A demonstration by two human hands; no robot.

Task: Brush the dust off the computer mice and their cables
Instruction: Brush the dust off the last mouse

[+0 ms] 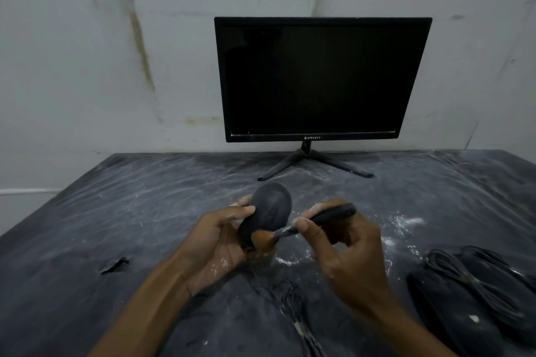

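My left hand (217, 240) holds a black computer mouse (269, 209) up above the table, tilted on end. My right hand (345, 243) grips a small brush (313, 222) by its dark handle. The brush's brown bristles touch the lower side of the mouse. The mouse's cable (295, 313) hangs down and trails toward me over the table. A second black mouse (452, 310) lies at the right with a coiled cable (478, 281) beside and over it.
A black monitor (319, 78) on a V-shaped stand sits at the back against a stained wall. The table (87, 269) is covered in dark plastic sheeting with white dust patches and a small tear (114, 265) at the left.
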